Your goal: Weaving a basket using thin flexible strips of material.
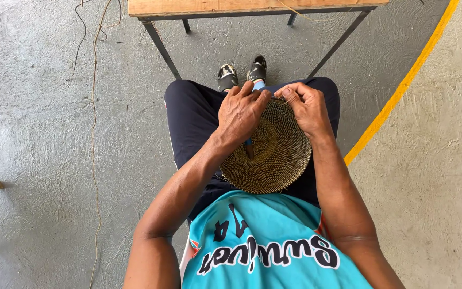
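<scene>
Here, the left hand [244,112] and right hand [307,107] pinch the far rim of a woven basket [274,155], probably light, stiff-walled, best held at its rim.

Basket [274,155] on lap, behind table [252,6]

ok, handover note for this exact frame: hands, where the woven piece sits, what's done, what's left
Left hand: lies over the far rim of the round woven disc, fingers curled on the edge; a thin dark tool shows under the palm.
Right hand: pinches the same rim, thumb and fingers closed on the edge.
Disc: rests on the lap of the seated person, apart from the wooden table ahead.
Done: disc face is densely woven across.
Left: work is at the far rim; its finish there is hidden by the hands.
</scene>
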